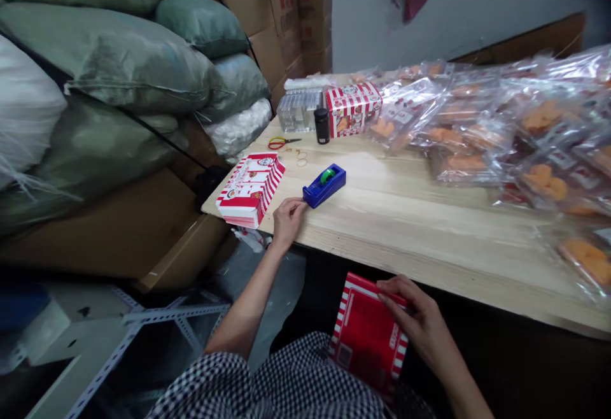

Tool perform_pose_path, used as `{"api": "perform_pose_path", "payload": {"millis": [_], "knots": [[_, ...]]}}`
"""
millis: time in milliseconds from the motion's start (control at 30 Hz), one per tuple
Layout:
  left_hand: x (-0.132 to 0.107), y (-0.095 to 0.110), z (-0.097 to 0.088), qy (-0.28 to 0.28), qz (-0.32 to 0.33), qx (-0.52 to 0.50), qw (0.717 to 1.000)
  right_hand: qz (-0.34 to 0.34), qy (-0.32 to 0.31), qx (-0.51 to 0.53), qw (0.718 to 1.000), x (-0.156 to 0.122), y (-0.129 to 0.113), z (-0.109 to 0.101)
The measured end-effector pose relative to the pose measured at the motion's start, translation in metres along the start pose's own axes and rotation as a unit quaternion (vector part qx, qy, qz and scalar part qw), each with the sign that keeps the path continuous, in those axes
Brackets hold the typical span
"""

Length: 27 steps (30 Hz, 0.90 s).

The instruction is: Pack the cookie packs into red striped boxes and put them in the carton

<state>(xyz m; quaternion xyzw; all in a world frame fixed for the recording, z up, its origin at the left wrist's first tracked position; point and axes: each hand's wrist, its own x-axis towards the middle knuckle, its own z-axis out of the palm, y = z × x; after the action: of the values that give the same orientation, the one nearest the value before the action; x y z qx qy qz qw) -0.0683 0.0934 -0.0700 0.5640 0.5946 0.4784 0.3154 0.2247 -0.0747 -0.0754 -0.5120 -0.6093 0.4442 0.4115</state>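
My left hand (287, 220) is closed in a pinch at the near-left end of a blue tape dispenser (326, 190) on the table. Whatever its fingertips hold is too small to make out. A green-cored tape roll (327, 176) sits in the dispenser. Below the table's front edge, over my lap, my right hand (420, 317) grips a red carton (365, 333) with red-and-white striped edges and a barcode; the carton looks flat. Left of the dispenser lies a stack of flat striped cartons (252, 186), close to my left hand.
Scissors (281, 143), rubber bands (300, 156), a black bottle (322, 127), clear plastic boxes (300, 110) and a standing striped carton (353, 110) are farther back on the wooden table (382, 215). Bagged orange items (465, 158) pile up at right. Large sacks (119, 62) line the left.
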Motion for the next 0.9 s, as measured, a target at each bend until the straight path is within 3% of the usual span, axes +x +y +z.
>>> {"api": "perform_pose_path", "payload": {"millis": [133, 267, 367, 467, 633, 900], "knots": [[-0.066, 0.037, 0.008, -0.071, -0.032, -0.042, 0.996, -0.008, -0.011, -0.016, 1.0, 0.002, -0.013, 0.0], [-0.132, 0.075, 0.022, -0.126, -0.129, -0.127, 0.975, -0.012, -0.005, -0.014, 1.0, -0.001, -0.028, 0.006], [-0.162, 0.091, 0.036, -0.139, -0.206, -0.22, 0.943, -0.021, 0.013, -0.018, 1.0, -0.007, -0.036, 0.013], [-0.172, 0.096, 0.048, -0.132, -0.24, -0.272, 0.922, -0.021, 0.04, -0.046, 0.998, -0.014, -0.04, 0.023], [-0.172, 0.098, 0.048, -0.134, -0.256, -0.249, 0.924, -0.011, 0.104, -0.115, 0.988, -0.024, -0.043, 0.036], [-0.171, 0.098, 0.039, -0.15, -0.282, -0.198, 0.927, -0.079, 0.016, -0.207, 0.975, -0.021, -0.06, 0.033]]}}
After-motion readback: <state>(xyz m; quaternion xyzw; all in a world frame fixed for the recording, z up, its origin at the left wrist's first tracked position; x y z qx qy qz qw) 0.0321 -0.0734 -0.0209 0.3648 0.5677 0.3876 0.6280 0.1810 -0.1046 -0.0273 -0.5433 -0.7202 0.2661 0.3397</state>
